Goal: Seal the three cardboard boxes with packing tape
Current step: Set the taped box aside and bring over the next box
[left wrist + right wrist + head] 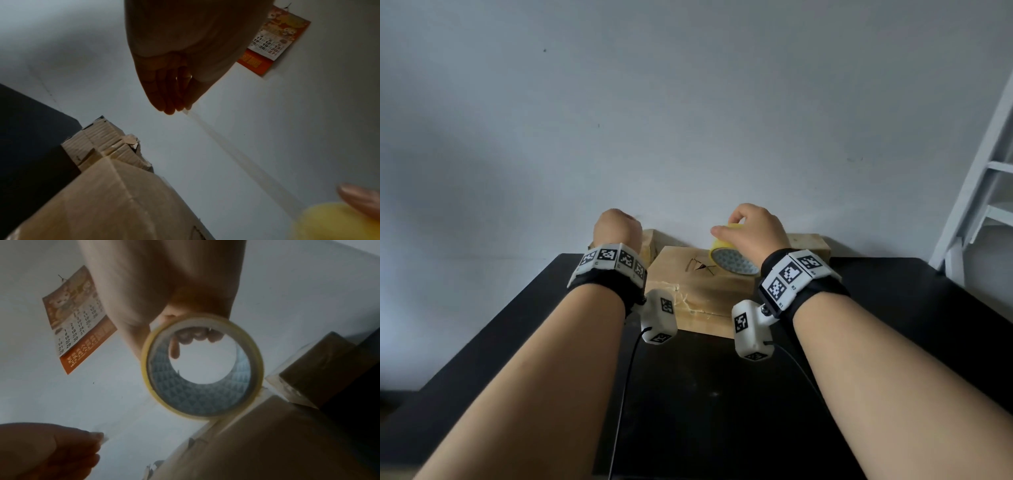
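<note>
Right hand (pixel 753 228) grips the tape roll (pixel 202 365) above the middle box (pixel 698 291), left hand (pixel 170 81) pinches its strip (pixel 236 155), and only the wrist views show a wall calendar (pixel 79 321).

Both forearms were bare, with no sleeves in view. Each wrist carried a black fabric strap. The left wristband (pixel 613 262) bore a faceted white band of square panels, each printed with a black-and-white fiducial marker. The right wristband (pixel 796 275) was of the same build, with small labels such as "R1" and "R2" printed beneath its markers. A rounded white camera housing hung at the inner side of each wrist: the left camera module (pixel 659 317) and the right camera module (pixel 750 329), the latter joined to its band by a visible bolt. Both housings showed further markers, and a thin black cable (pixel 625 387) ran from each.
</note>
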